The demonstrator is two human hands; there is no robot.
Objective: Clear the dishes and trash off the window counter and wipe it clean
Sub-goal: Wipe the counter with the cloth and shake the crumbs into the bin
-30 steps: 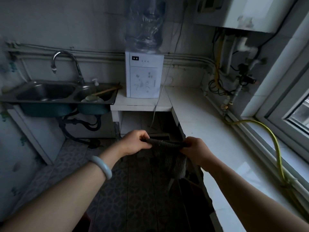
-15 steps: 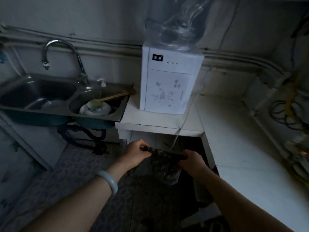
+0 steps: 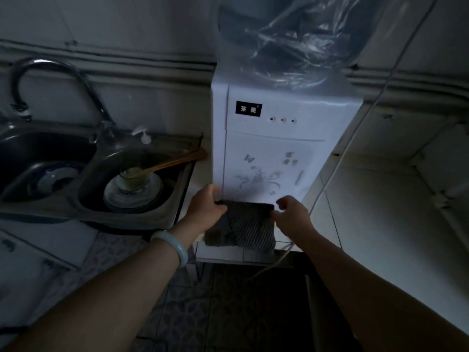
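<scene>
Counter [image 3: 375,219]: cloth [image 3: 246,224] crosswise between left hand [image 3: 206,209], right hand [image 3: 291,217].

stepped in close now. lost the window and yellow hose off the right, and got the water dispenser [image 3: 276,148] filling the middle. brought the left hand [image 3: 206,208] and right hand [image 3: 291,215] up from over the dark floor to the front edge of the worktop [image 3: 380,199], just before the dispenser's base. pulled the cloth [image 3: 243,226] out wider between the two grips: no more narrow hanging bunch, spread flat now with a diagonal fold across it. drawn nearer to the sink [image 3: 63,158] on the left too, stacked dishes looming larger.
</scene>
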